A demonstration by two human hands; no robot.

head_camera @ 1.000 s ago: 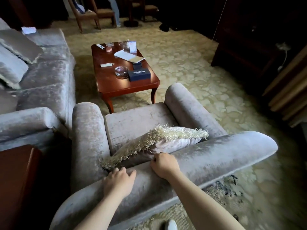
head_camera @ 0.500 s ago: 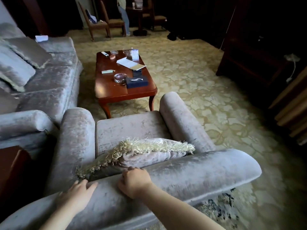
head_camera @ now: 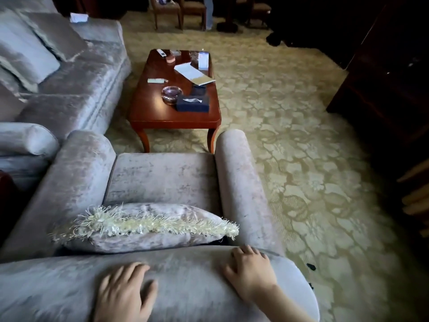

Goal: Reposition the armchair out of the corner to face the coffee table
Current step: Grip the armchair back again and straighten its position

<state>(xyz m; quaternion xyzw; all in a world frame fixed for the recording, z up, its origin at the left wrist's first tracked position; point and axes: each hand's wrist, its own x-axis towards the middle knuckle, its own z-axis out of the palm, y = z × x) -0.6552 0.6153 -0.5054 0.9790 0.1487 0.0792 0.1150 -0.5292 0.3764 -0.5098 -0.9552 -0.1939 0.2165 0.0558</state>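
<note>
Hands open, seemingly flat, on armchair

Grey sofa at left, patterned carpet, two wooden chairs at the far end.

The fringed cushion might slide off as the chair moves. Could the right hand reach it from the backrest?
Probably yes. The right hand rests on the armchair's backrest; the fringed cushion lies on the seat just beyond, with nothing between them.

Patterned carpet bears armchair, coffee table just ahead, sofa left.
</note>
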